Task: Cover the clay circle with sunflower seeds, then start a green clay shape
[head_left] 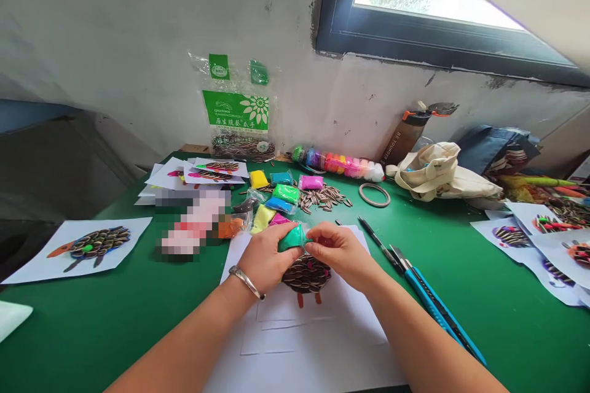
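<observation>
Our left hand [262,258] and right hand [338,252] pinch a packet of green clay [292,238] over a sunflower-seed collage [306,274], where a slip could dislodge seeds.

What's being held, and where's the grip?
A plastic packet of green modelling clay, held by both hands: the left hand on its left end, the right hand pinching its right end.

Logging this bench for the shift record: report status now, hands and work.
Left hand and right hand pinching green clay packet. Seed-covered figure on paper just below. Blue craft knife to the right, apart from hands.
</observation>
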The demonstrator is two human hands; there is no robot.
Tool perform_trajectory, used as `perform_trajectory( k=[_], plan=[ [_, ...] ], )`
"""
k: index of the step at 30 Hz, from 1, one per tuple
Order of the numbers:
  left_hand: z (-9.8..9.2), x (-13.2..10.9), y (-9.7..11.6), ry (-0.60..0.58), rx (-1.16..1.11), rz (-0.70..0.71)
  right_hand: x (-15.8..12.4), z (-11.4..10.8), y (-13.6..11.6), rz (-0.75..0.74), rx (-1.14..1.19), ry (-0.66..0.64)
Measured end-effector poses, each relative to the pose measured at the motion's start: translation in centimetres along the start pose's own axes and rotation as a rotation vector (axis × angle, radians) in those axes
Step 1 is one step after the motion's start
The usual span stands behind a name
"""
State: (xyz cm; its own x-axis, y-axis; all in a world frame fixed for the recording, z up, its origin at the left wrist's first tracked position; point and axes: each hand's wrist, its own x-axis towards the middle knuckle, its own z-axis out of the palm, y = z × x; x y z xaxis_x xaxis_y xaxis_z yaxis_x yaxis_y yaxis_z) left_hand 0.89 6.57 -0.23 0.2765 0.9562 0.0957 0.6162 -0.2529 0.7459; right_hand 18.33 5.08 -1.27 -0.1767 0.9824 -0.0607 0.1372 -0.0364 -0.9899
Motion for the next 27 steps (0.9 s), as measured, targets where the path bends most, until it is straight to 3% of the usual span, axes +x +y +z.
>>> perform_trajectory(
  k=[5, 15, 27],
  plan=[
    [0.0, -0.1, 0.3, 0.013, -0.025, -0.019, -0.1, -0.5, -0.6, 0.064, 0.151, -0.072],
    [-0.1, 0.0, 0.2, 0.037, -0.033, -0.057, 0.1, -1.1, -0.3, 0.1, 0.321, -0.032],
    [0.0, 0.0, 0.5, 0.008, -0.005, -0.092, 0.4, -0.5, -0.1, 0.064, 0.199, 0.05]
  ],
)
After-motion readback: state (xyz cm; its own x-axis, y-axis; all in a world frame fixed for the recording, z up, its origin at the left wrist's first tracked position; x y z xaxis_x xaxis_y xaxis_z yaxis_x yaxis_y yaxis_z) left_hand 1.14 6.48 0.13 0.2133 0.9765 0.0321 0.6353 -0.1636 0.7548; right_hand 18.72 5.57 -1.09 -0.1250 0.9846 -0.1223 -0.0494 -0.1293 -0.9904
